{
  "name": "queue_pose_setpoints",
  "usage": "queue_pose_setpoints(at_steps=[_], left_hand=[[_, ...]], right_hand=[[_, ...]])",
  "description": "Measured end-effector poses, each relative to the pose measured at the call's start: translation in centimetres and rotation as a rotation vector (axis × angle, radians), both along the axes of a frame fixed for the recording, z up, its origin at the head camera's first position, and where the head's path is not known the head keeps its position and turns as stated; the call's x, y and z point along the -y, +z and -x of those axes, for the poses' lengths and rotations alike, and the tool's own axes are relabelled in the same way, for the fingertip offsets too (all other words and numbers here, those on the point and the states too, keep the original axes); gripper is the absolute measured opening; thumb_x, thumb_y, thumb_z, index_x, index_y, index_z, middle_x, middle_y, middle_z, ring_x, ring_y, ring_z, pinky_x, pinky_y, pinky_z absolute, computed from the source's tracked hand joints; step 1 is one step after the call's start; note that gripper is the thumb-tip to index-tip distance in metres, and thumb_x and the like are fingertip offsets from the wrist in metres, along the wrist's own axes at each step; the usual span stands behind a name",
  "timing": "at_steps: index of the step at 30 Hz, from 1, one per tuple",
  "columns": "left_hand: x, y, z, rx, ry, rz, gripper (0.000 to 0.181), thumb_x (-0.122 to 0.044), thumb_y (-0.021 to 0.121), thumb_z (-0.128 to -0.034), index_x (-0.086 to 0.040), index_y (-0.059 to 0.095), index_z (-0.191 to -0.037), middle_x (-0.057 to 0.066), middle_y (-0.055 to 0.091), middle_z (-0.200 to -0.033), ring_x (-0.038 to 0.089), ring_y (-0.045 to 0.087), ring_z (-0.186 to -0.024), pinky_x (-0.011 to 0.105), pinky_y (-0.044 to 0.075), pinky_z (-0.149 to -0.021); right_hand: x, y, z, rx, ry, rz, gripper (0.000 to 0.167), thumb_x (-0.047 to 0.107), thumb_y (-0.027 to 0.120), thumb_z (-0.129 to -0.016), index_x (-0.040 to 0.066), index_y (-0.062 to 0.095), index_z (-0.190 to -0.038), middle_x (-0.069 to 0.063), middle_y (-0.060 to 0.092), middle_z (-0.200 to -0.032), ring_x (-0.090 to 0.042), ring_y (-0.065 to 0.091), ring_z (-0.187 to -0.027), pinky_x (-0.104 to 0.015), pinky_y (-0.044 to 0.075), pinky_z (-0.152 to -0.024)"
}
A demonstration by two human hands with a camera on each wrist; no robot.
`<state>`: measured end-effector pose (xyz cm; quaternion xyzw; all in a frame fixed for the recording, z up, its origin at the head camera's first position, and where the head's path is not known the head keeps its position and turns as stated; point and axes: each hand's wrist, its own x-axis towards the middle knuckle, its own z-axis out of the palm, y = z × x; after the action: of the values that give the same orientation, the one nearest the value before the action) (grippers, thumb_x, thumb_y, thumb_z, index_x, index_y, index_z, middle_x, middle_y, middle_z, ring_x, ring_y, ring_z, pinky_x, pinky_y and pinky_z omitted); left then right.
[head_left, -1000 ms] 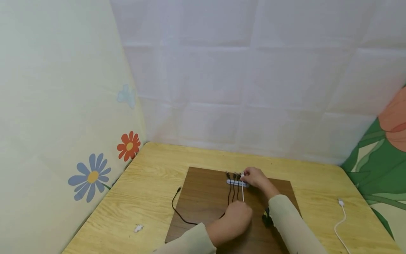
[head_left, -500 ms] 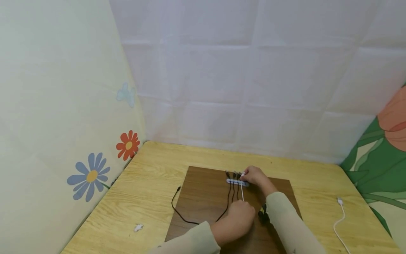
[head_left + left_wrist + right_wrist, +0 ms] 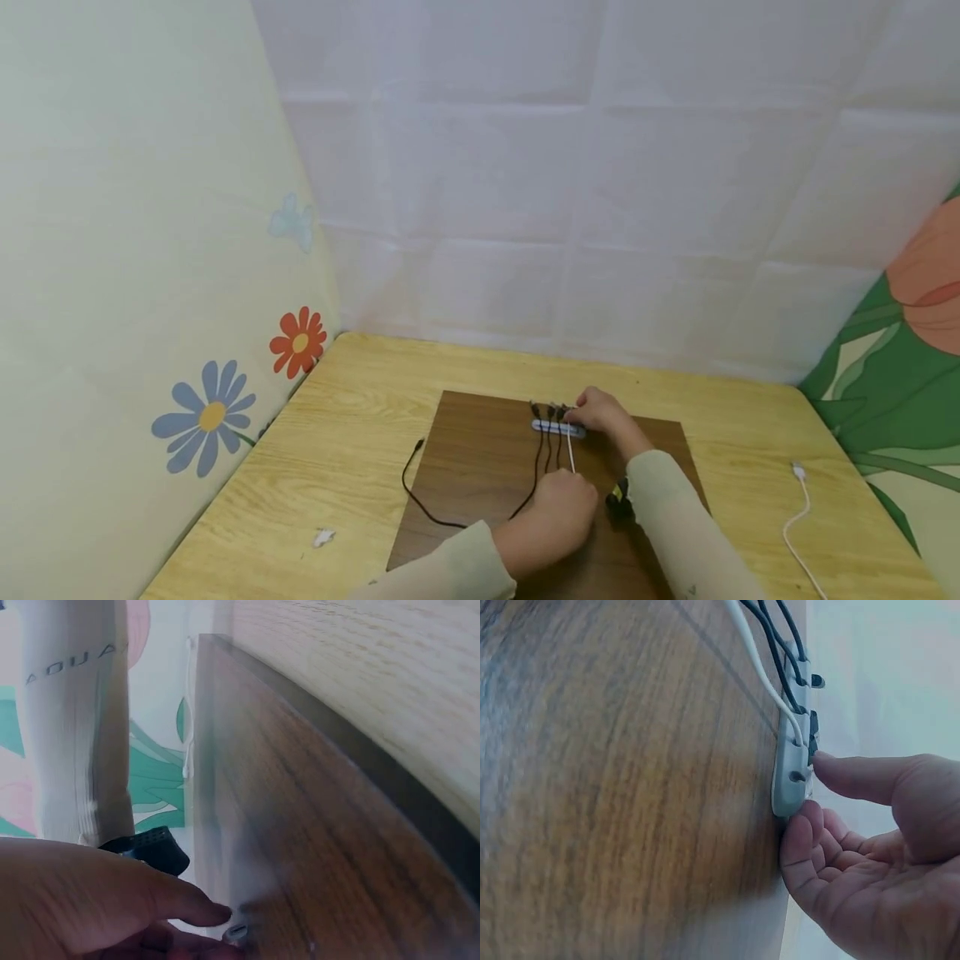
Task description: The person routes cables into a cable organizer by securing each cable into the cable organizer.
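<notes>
In the head view a pale cable holder [image 3: 558,427] lies near the far edge of a brown board [image 3: 480,450]. Three black cables [image 3: 538,457] and one white cable [image 3: 572,450] run through its slots. My right hand [image 3: 600,412] pinches the white cable's plug end at the holder's right part; its thumb [image 3: 855,774] reaches the holder's side in the right wrist view, where the plug is mostly hidden. Lower down, my left hand [image 3: 558,510] grips the white cable. A light connector tip [image 3: 236,934] shows by its thumb in the left wrist view.
The board lies on a yellow wood-grain table [image 3: 352,433]. One black cable end [image 3: 420,443] extends past the board's left edge. Another white cable [image 3: 798,500] lies on the right, and a small white piece [image 3: 323,537] on the left. A dark device [image 3: 618,500] sits under the right sleeve.
The right forearm has shifted slightly left and the white plug end shows less above the holder. Both hands keep their hold on the white cable. The head view has drifted a little.
</notes>
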<state>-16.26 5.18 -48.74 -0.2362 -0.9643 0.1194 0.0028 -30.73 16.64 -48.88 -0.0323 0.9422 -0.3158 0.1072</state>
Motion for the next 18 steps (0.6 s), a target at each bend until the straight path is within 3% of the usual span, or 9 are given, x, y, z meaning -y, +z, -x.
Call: queue_pose_setpoints(at_steps=[2, 5, 8, 12, 18], left_hand=[[0.3, 0.0, 0.2, -0.006, -0.006, -0.011, 0.006, -0.03, 0.071, -0.0918, -0.03, 0.076, -0.088, -0.011, 0.072, -0.09, 0.009, 0.064, -0.081, 0.026, 0.055, -0.063], [1.2, 0.2, 0.9, -0.025, -0.009, -0.029, 0.006, -0.03, 0.072, -0.0905, -0.028, 0.076, -0.087, -0.009, 0.071, -0.087, 0.01, 0.064, -0.079, 0.027, 0.054, -0.062], [2.5, 1.0, 1.7, -0.004, 0.006, -0.056, 0.011, -0.031, 0.071, -0.0903, -0.023, 0.075, -0.083, -0.005, 0.071, -0.084, 0.013, 0.064, -0.076, 0.029, 0.054, -0.06], [4.6, 2.4, 2.6, 0.051, 0.034, -0.081, 0.018, -0.032, 0.071, -0.0888, -0.019, 0.073, -0.078, -0.002, 0.07, -0.08, 0.016, 0.065, -0.073, 0.033, 0.054, -0.057], [7.3, 3.6, 3.7, 0.12, 0.081, -0.031, 0.024, -0.036, 0.074, -0.0871, -0.018, 0.074, -0.103, -0.001, 0.071, -0.1, 0.02, 0.066, -0.095, 0.039, 0.057, -0.072]], right_hand=[[-0.2, 0.0, 0.0, -0.002, -0.003, 0.017, 0.03, 0.017, 0.07, -0.088, -0.006, 0.056, -0.103, -0.018, 0.061, -0.1, -0.03, 0.058, -0.091, -0.042, 0.05, -0.082], [-0.4, 0.2, 0.0, -0.012, -0.007, 0.024, 0.021, 0.016, 0.067, -0.088, -0.001, 0.057, -0.094, -0.012, 0.059, -0.091, -0.026, 0.056, -0.084, -0.035, 0.049, -0.074], [-0.7, 0.4, 0.1, -0.01, -0.015, 0.052, 0.016, 0.015, 0.065, -0.088, 0.001, 0.057, -0.084, -0.007, 0.057, -0.079, -0.02, 0.054, -0.072, -0.029, 0.046, -0.064], [-1.7, 0.6, 0.2, 0.036, -0.056, 0.137, 0.018, 0.014, 0.064, -0.092, -0.002, 0.057, -0.091, -0.008, 0.059, -0.076, -0.018, 0.058, -0.068, -0.028, 0.05, -0.062], [-3.2, 0.8, 0.1, 0.045, -0.036, 0.152, 0.027, 0.015, 0.062, -0.095, -0.008, 0.055, -0.106, -0.014, 0.061, -0.082, -0.021, 0.06, -0.07, -0.029, 0.053, -0.064]])
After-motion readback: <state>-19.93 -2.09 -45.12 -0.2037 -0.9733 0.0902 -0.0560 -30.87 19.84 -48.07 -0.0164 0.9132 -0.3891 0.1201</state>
